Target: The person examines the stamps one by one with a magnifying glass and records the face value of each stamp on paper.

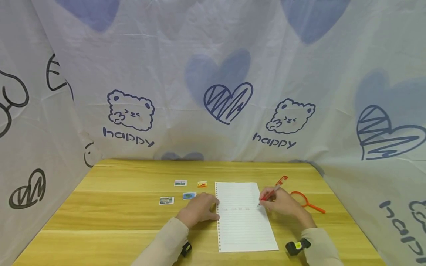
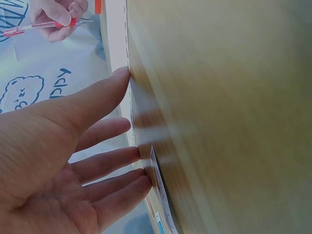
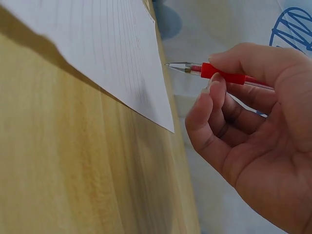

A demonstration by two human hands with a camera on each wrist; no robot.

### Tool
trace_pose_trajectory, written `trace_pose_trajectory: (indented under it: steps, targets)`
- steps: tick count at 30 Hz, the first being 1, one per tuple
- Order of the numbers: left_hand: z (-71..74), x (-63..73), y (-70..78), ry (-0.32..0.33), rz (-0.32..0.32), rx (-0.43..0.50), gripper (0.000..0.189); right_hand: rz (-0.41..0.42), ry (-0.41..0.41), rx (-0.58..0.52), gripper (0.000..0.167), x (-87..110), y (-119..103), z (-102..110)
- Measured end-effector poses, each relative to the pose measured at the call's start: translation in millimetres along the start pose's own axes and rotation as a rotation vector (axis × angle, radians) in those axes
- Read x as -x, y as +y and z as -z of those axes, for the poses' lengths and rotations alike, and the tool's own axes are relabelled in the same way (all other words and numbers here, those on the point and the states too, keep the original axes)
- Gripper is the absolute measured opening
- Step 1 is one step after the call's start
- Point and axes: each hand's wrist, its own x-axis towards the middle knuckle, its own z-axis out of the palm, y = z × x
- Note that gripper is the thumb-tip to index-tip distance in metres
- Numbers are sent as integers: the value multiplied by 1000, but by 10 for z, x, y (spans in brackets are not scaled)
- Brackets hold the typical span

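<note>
A sheet of lined paper point(image 1: 244, 231) with punched holes down its left side lies on the table, with a short row of faint writing across its middle. My left hand point(image 1: 199, 209) rests at its left edge, thumb and fingers spread and extended, as the left wrist view also shows. Between thumb and fingers my right hand point(image 1: 283, 202) pinches a red gel pen point(image 3: 223, 76) at its red grip. The pen's metal tip points down and left, close over the paper's right edge, with the back end slanting up to the right.
Several small picture stamps lie left of the paper, among them a green one point(image 1: 166, 200), a blue one point(image 1: 189, 196) and a yellow one point(image 1: 202, 184). A red-orange magnifying glass point(image 1: 315, 208) lies beyond my right hand. A printed cloth point(image 1: 179, 122) hangs behind the wooden table point(image 1: 116, 218).
</note>
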Motion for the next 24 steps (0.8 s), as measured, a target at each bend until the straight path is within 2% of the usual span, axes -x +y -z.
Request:
trace_pose_trajectory:
  steps: [5,12,24]
  targets:
    - [1,-1,-1,1,3,-4,47,-30,-6,-56,15,18,3,4]
    - [-2,-1,-1,-5,8,-2,47,-18,-22,-100,16,29,52,-8]
    - [18,15,16,-4,17,-3,47,-114,21,-127,18,-15,111,-90]
